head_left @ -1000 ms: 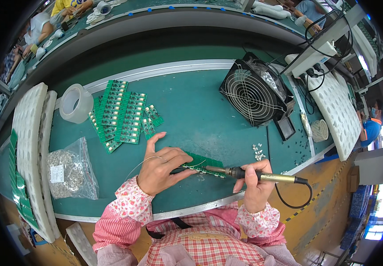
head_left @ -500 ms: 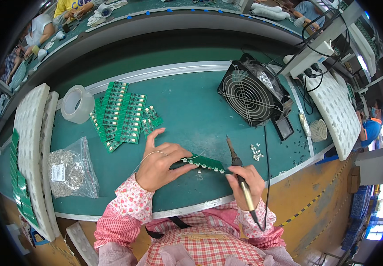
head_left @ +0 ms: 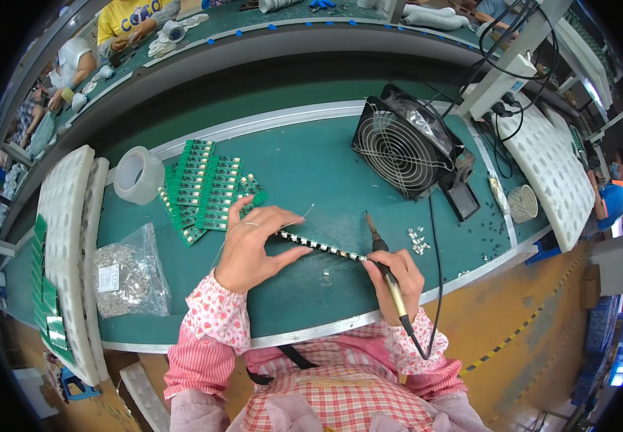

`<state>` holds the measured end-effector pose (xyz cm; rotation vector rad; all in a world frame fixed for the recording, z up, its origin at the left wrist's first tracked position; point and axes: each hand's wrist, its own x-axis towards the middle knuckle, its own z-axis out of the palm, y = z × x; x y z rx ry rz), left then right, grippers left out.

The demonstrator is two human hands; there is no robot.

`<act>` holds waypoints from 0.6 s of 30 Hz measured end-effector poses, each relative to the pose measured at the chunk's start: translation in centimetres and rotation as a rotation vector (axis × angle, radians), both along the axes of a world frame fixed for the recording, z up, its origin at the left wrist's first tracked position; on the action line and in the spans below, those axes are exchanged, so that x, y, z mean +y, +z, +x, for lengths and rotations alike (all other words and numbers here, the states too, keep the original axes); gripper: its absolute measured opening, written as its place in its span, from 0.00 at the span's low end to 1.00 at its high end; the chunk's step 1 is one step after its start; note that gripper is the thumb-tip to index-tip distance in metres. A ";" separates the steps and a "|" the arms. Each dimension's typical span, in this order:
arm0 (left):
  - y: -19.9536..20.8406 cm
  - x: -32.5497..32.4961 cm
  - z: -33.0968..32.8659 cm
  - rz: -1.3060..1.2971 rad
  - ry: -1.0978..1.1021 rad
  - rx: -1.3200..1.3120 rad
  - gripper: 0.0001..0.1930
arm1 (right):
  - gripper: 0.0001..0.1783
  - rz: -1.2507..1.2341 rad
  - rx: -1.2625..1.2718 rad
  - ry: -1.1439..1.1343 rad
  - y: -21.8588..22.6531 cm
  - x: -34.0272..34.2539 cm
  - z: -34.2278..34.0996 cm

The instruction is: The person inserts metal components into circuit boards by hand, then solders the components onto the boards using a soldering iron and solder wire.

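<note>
My left hand [head_left: 254,248] has a thin solder wire [head_left: 308,213] threaded between its fingers, its free end sticking out to the right. Between that hand's thumb and fingers lies the left end of a narrow green circuit board strip [head_left: 329,249], seen edge-on with a row of small white connectors. My right hand [head_left: 399,277] is closed around a soldering iron [head_left: 396,297], tip pointing up and away. Its thumb and forefinger also meet the strip's right end. On the bench below the strip sits a small pale part [head_left: 326,272].
Farther left lie several circuit board panels [head_left: 219,191], a tape roll [head_left: 139,175] and a bag of metal parts [head_left: 131,277]. White foam trays [head_left: 63,252] stand at the left edge. A black fan [head_left: 401,147] is at the back right; loose white connectors [head_left: 418,240] lie near the iron's cord [head_left: 437,270].
The strip has been tilted: its green face showed before, now its connector row faces up. Both hands have shifted slightly away from me with it. The iron stays in my right hand.
</note>
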<state>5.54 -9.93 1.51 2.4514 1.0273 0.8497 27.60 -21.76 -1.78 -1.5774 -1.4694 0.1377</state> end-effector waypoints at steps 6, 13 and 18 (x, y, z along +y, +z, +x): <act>-1.0 0.5 0.1 -0.184 -0.041 -0.029 0.16 | 0.11 0.001 -0.024 0.016 0.0 0.0 0.1; -1.9 0.6 -0.2 -0.136 -0.113 -0.090 0.13 | 0.13 -0.009 -0.086 0.052 0.5 -0.4 0.3; -2.3 0.5 -0.7 -0.136 -0.169 -0.114 0.13 | 0.13 0.078 -0.005 0.051 2.1 -1.2 0.6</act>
